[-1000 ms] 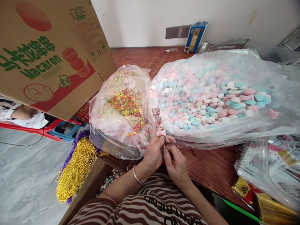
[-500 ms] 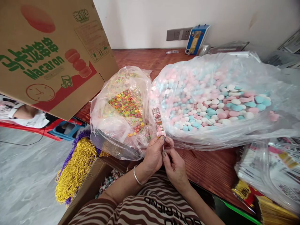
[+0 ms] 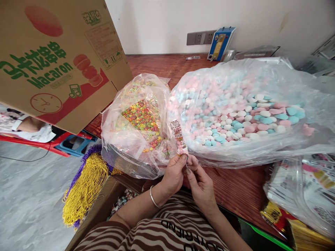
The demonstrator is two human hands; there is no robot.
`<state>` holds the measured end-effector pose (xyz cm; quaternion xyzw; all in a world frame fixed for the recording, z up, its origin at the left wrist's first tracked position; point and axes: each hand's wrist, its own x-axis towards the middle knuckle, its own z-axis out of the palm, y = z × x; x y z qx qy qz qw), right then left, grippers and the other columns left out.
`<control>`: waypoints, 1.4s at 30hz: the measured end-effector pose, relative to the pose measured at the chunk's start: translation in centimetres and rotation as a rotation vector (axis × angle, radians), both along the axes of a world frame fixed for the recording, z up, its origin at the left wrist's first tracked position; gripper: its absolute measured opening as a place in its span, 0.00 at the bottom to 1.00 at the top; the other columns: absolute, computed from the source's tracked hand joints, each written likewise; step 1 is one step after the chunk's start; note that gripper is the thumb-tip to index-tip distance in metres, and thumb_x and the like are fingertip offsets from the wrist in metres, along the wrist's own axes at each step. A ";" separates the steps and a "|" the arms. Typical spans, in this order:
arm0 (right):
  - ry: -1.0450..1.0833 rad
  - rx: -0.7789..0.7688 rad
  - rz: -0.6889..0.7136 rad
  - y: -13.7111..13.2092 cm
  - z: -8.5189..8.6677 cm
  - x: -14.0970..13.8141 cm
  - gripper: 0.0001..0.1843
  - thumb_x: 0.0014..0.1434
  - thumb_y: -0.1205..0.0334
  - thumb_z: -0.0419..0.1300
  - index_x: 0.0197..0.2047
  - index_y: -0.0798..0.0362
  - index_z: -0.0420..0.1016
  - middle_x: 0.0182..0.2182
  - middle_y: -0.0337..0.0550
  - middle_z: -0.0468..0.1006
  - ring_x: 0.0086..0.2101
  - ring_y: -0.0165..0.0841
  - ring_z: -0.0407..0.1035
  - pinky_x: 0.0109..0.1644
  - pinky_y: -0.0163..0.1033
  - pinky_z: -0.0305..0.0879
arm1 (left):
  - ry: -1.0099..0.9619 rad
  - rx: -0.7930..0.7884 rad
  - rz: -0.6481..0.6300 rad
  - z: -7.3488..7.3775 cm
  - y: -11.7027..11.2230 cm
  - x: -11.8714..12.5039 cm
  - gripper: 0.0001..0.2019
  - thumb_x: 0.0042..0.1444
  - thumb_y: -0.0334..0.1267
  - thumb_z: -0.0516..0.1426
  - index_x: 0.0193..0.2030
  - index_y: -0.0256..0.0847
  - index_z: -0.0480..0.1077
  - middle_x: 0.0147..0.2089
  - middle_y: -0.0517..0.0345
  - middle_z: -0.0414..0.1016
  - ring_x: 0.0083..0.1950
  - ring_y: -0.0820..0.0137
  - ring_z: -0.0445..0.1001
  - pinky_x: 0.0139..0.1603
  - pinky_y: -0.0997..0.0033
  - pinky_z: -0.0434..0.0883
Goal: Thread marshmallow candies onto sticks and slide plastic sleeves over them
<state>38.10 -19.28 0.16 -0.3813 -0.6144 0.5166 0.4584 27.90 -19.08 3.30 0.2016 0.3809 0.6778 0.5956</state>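
Note:
My left hand [image 3: 173,175] and my right hand [image 3: 201,184] meet at the near edge of a wooden table [image 3: 230,184]. Both pinch the lower end of a narrow printed packet [image 3: 178,136] that stands up between them, with something pink at its base. Just behind the packet lie two clear plastic bags: a smaller bag of multicoloured candy rings [image 3: 140,120] on the left and a big bag of pink, blue and white round candies [image 3: 243,111] on the right.
A tilted "Macaron" cardboard box [image 3: 57,59] fills the upper left. Gold and purple bead strings [image 3: 85,186] hang over an open carton [image 3: 104,205] below. Bags of printed packets [image 3: 300,188] lie at the right. A blue device [image 3: 218,41] leans on the wall.
The packet has tilted slightly right and my fingers have closed up tighter at its base; the thin stick seen between my hands earlier no longer shows.

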 end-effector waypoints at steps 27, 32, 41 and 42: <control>-0.040 0.095 -0.074 0.7 0.2 0.4 0.08 0.69 0.60 0.57 0.40 0.51 0.75 0.30 0.36 0.75 0.30 0.29 0.68 0.37 0.33 0.66 | 0.008 -0.003 -0.244 0.4 0.3 -2.3 0.18 0.50 0.48 0.68 0.42 0.37 0.82 0.48 0.43 0.83 0.61 0.51 0.75 0.67 0.53 0.65; -0.038 0.078 -0.012 0.5 0.0 0.2 0.09 0.70 0.60 0.56 0.38 0.51 0.74 0.30 0.37 0.74 0.30 0.29 0.67 0.35 0.33 0.65 | 0.002 -0.045 -0.205 1.4 0.5 -1.8 0.16 0.51 0.50 0.68 0.33 0.36 0.81 0.42 0.43 0.84 0.56 0.52 0.78 0.62 0.55 0.70; 0.040 -0.049 0.060 0.5 -0.2 -0.2 0.09 0.69 0.56 0.57 0.39 0.50 0.75 0.31 0.39 0.77 0.33 0.33 0.72 0.39 0.35 0.69 | -0.040 -0.037 -0.098 0.1 0.5 -1.4 0.15 0.52 0.49 0.68 0.29 0.37 0.78 0.37 0.48 0.82 0.50 0.57 0.79 0.53 0.61 0.74; 0.056 -0.074 0.059 0.5 -0.1 -0.3 0.10 0.69 0.54 0.57 0.40 0.50 0.74 0.30 0.38 0.76 0.33 0.33 0.72 0.38 0.35 0.69 | -0.031 -0.036 -0.093 0.1 0.6 -1.3 0.16 0.52 0.49 0.68 0.28 0.37 0.77 0.38 0.48 0.82 0.50 0.57 0.79 0.52 0.62 0.74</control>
